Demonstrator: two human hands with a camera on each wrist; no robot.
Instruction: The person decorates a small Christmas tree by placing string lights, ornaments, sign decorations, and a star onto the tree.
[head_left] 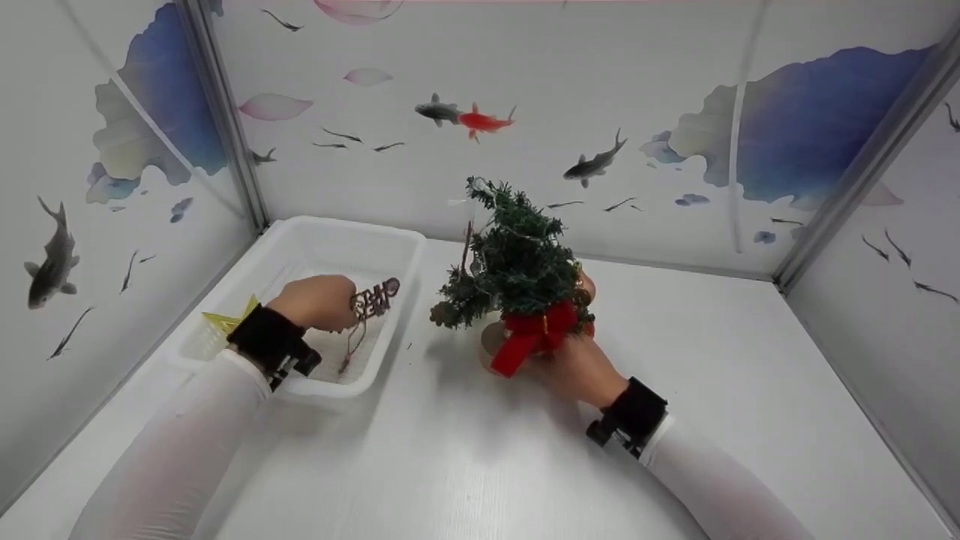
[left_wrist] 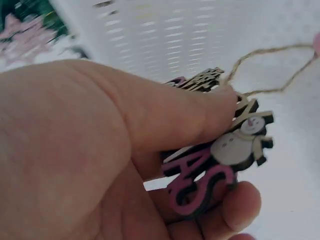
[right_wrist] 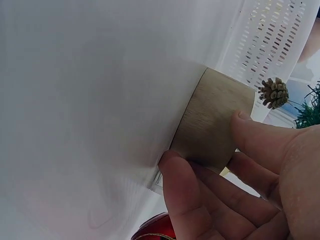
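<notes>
Over the white plastic basket (head_left: 345,247), my left hand (head_left: 319,302) pinches a wooden letter ornament (head_left: 375,298) between thumb and fingers. A painted snowman (left_wrist: 235,147) and pink letters show on it in the left wrist view, and a twine loop (left_wrist: 260,51) trails from it. On the table to the right, a small decorated Christmas tree (head_left: 521,255) leans a little, a red bow (head_left: 536,337) at its front. My right hand (head_left: 581,371) grips its brown round base (right_wrist: 212,120), thumb on one side and fingers on the other.
A yellow star (head_left: 225,321) lies in the basket, partly behind my left wrist. A pine cone (right_wrist: 273,93) hangs from the tree, and a red bauble (right_wrist: 155,227) shows below my right fingers. Patterned white panels (head_left: 495,60) enclose the white table (head_left: 480,465) at the back and sides.
</notes>
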